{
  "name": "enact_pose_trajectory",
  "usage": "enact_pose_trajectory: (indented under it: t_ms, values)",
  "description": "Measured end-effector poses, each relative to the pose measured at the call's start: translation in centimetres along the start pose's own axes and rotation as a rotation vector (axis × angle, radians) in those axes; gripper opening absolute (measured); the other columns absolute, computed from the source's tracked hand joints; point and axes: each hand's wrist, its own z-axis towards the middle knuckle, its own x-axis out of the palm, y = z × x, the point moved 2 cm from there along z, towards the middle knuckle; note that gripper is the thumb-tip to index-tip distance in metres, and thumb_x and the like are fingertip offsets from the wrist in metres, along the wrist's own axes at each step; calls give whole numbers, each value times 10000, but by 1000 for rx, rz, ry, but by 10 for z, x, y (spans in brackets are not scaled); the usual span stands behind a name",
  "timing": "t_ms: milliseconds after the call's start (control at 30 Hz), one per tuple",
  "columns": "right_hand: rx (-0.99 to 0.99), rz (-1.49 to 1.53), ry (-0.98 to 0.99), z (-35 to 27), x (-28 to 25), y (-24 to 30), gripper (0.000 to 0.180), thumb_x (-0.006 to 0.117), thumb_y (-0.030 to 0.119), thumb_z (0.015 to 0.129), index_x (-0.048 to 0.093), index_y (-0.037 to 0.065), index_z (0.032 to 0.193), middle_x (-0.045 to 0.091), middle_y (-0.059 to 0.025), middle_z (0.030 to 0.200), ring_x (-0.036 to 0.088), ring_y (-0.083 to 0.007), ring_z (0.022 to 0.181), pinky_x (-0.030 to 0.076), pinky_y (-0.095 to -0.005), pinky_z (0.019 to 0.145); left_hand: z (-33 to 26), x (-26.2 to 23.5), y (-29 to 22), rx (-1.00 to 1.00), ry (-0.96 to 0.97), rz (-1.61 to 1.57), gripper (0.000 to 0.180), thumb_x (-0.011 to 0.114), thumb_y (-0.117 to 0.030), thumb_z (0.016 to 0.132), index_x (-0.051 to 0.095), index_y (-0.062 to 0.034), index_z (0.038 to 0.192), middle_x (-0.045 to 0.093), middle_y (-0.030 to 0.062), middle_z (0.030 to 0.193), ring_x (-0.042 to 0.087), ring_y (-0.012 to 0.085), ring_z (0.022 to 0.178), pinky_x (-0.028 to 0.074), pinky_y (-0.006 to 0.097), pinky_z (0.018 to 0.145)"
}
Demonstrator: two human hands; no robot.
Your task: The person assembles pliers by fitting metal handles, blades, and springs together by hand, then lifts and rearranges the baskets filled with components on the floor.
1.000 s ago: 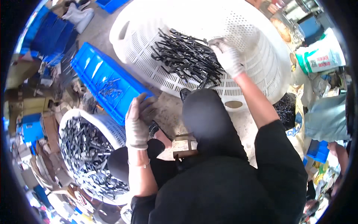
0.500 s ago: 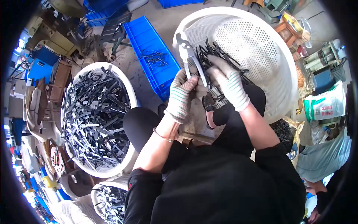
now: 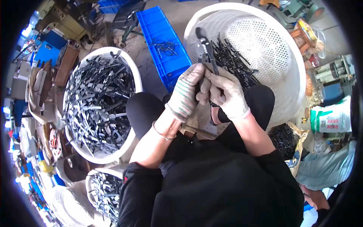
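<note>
At centre frame, both gloved hands, left hand (image 3: 186,92) and right hand (image 3: 226,94), clamped on one pair of pliers (image 3: 204,51); left basket (image 3: 133,75) heaped, right basket (image 3: 280,49) nearly bare.

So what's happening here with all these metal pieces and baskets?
A seated person in knit work gloves holds one dark metal plier-like tool upright with both hands, the left hand and right hand closed around its lower end. Just beyond is a large white perforated basket with a small pile of similar dark pieces. To the left sits a white tub heaped with metal parts, and a blue crate holding a few.
</note>
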Motion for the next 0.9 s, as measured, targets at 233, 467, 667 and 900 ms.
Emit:
enact_pose_trajectory:
  t_ms: [233,467,667,900]
  values:
    - [103,-354,226,-37,-38,4,334,537,106,898,574,-32,1199,429,41,527,358,-26,412,281,-162,399,-56,-54,-40,-393,4,234,274,531,-333,956,557,-96,822,325,-64,476,230,44,340,171,211,329]
    - [-61,-99,188,9,1,11,276,492,205,960,569,-30,1084,445,13,572,371,-39,446,267,-187,392,-15,-49,-51,282,-23,-135,496,568,-443,912,528,-59,1223,588,57,873,569,184,760,452,303,654]
    - [45,-379,294,58,40,5,262,525,227,952,603,19,1092,549,-18,637,451,-59,468,355,-184,444,36,-52,-61,549,-240,-192,423,521,-459,933,536,-107,1168,600,77,1086,597,222,938,515,380,749]
    - [-402,-1294,3,224,-31,-27,291,573,254,886,651,21,1041,657,-86,842,614,-194,776,485,-316,734,21,-109,-88,888,-627,-171,446,590,-385,913,531,-85,1238,603,79,1130,613,220,933,505,362,810]
